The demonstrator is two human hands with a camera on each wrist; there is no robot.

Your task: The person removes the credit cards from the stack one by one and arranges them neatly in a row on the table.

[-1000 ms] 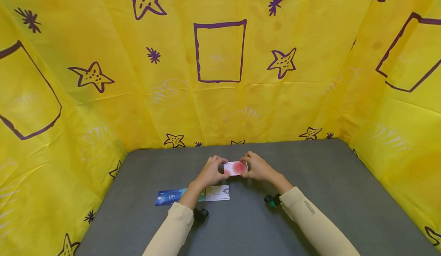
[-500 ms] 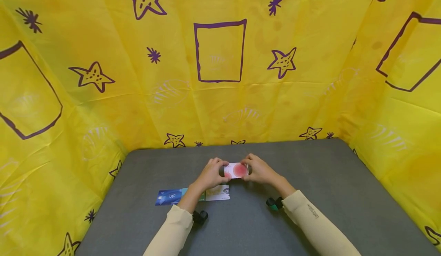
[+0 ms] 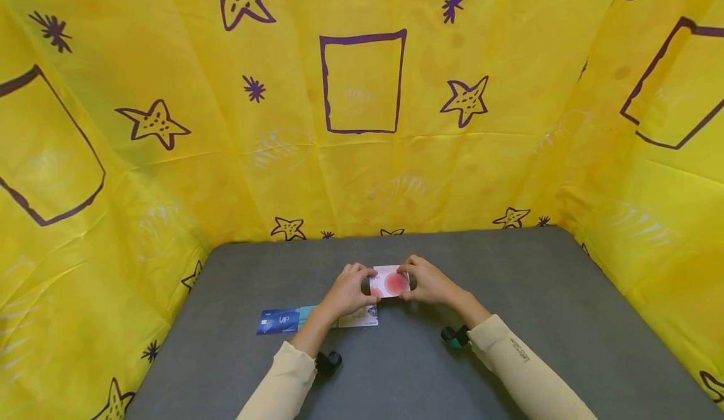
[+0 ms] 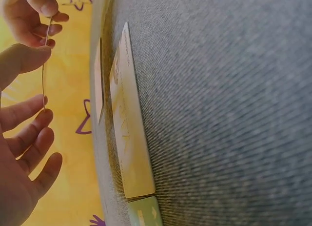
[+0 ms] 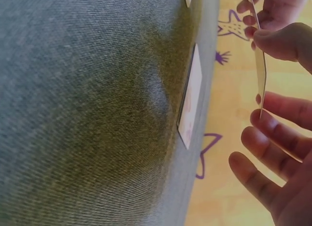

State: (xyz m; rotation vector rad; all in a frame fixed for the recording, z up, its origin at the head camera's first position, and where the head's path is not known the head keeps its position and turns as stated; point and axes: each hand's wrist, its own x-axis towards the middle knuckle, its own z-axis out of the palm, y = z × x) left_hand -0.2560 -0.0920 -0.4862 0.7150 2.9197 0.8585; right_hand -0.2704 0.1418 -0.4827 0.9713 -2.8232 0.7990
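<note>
My left hand point(image 3: 347, 291) and right hand point(image 3: 430, 285) hold a white card with pink-red circles point(image 3: 387, 287) between them, one at each end. In both wrist views the card is edge-on, raised off the table, with thumb on one side and fingers on the other. Beyond it, another pale card point(image 5: 191, 101) lies flat on the table; I cannot pick it out in the head view. Near my left forearm lie a blue VIP card point(image 3: 278, 322), a teal card point(image 3: 306, 314) and a whitish card point(image 3: 362, 318) in a row, partly covered by the left wrist.
A grey cloth-covered table point(image 3: 509, 281) extends around the hands. Yellow fabric walls point(image 3: 362, 181) with purple drawings stand behind and at both sides. Black wrist devices point(image 3: 328, 363) are strapped under both forearms.
The held card has tilted to show more of its face toward the head camera and shifted slightly right. Both hands moved slightly with it; the row of cards stayed put.
</note>
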